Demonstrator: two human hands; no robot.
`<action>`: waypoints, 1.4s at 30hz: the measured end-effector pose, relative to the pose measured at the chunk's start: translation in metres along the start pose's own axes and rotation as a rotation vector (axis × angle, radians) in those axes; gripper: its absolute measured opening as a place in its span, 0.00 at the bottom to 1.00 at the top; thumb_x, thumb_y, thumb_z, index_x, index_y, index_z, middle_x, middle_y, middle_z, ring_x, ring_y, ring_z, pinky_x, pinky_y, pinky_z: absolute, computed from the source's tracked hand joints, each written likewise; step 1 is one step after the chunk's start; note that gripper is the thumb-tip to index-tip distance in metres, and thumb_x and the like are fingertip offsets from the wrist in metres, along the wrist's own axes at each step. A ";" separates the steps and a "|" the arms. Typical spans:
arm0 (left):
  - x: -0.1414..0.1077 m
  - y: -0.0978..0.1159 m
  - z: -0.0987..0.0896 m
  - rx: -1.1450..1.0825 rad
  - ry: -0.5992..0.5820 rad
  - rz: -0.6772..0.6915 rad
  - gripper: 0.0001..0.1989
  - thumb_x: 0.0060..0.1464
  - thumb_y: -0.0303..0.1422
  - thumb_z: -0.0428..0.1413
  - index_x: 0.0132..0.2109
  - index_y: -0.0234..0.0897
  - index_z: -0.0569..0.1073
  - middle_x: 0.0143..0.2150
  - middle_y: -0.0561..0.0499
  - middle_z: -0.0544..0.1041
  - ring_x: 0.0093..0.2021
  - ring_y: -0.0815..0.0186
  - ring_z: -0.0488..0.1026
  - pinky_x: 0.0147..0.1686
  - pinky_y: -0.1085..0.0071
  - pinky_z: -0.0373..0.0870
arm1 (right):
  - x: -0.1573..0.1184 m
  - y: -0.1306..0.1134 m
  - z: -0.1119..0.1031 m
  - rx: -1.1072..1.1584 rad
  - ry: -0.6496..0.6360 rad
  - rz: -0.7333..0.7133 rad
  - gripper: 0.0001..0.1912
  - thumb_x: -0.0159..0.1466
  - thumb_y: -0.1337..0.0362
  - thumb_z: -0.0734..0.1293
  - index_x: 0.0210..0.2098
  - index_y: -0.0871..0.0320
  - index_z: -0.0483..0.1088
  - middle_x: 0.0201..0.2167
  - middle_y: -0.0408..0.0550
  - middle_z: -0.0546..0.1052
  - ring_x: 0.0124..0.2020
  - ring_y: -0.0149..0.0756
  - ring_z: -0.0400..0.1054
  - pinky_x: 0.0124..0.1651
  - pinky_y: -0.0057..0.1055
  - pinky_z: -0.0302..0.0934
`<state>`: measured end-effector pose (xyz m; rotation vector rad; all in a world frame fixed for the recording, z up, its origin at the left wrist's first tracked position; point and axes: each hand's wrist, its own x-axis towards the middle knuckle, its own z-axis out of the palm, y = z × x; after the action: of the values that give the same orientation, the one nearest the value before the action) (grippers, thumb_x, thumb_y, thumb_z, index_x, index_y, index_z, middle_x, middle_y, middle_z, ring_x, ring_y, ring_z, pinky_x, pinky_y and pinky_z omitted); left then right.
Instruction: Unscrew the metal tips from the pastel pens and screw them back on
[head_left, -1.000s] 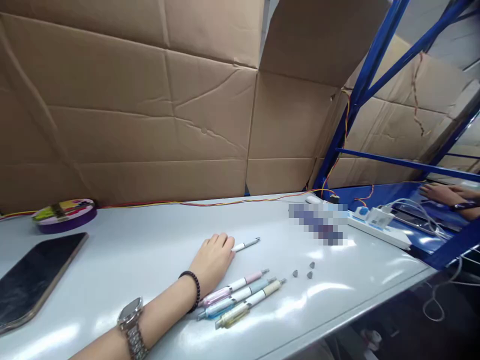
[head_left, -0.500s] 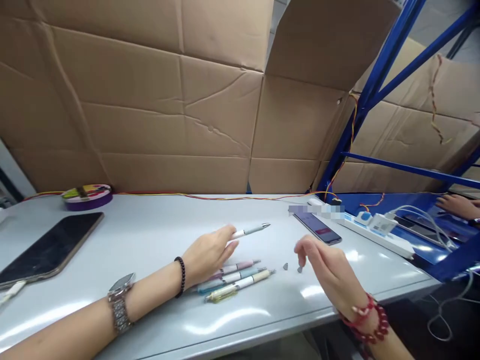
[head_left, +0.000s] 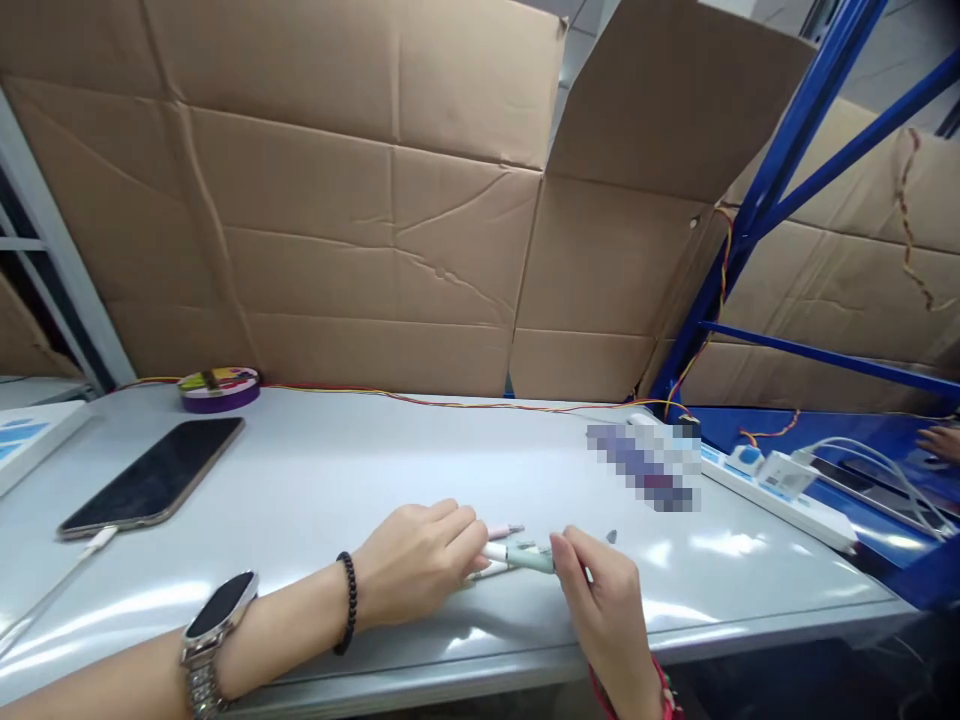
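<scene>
A white pen with a pale green grip [head_left: 531,558] bridges the gap between my two hands, low over the table. My left hand [head_left: 424,560] is closed around its white rear part. At the other end, the pinched fingers of my right hand [head_left: 606,590] cover the pen's tip; any small piece in them is hidden. Behind the held pen, a pink pen [head_left: 506,530] lies on the table, its rear hidden by my left hand. Other pens beneath are mostly covered. A small grey piece [head_left: 612,536] lies just beyond my right hand.
A phone on a white cable [head_left: 154,475] lies to the left, near a purple round tape roll [head_left: 219,392]. At the right are a blurred-out phone [head_left: 641,465] and a white power strip [head_left: 787,500]. Cardboard [head_left: 390,270] stands behind. Another person's hand [head_left: 941,442] shows far right.
My right hand has moved left and closed at the pen's tip. My left hand has brought the pen lower and nearer. Only one of two small grey pieces still shows. The view has shifted.
</scene>
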<state>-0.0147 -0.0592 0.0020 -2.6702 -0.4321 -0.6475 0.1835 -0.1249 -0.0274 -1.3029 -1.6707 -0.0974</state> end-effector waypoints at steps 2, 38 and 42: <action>-0.002 0.003 -0.006 -0.074 -0.021 -0.038 0.15 0.66 0.32 0.33 0.40 0.36 0.63 0.27 0.52 0.69 0.24 0.66 0.66 0.21 0.73 0.58 | -0.002 0.000 0.000 0.006 -0.023 -0.023 0.19 0.66 0.62 0.56 0.19 0.56 0.50 0.15 0.36 0.52 0.16 0.25 0.49 0.20 0.24 0.45; -0.003 0.042 0.000 -0.186 -0.334 -0.117 0.09 0.59 0.37 0.51 0.37 0.36 0.61 0.34 0.50 0.74 0.31 0.61 0.72 0.25 0.71 0.63 | -0.019 0.023 -0.021 0.138 -0.541 -0.138 0.09 0.67 0.64 0.55 0.35 0.56 0.65 0.29 0.44 0.72 0.29 0.30 0.66 0.32 0.25 0.60; -0.002 0.043 0.005 -0.159 -0.334 -0.097 0.08 0.61 0.34 0.48 0.34 0.37 0.59 0.30 0.52 0.72 0.28 0.63 0.71 0.23 0.71 0.61 | -0.018 0.022 -0.020 0.168 -0.417 -0.332 0.07 0.65 0.69 0.58 0.40 0.56 0.65 0.28 0.44 0.73 0.29 0.31 0.67 0.30 0.25 0.62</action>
<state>0.0012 -0.0963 -0.0150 -2.9340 -0.6248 -0.2679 0.2118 -0.1396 -0.0401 -0.9516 -2.1914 0.1255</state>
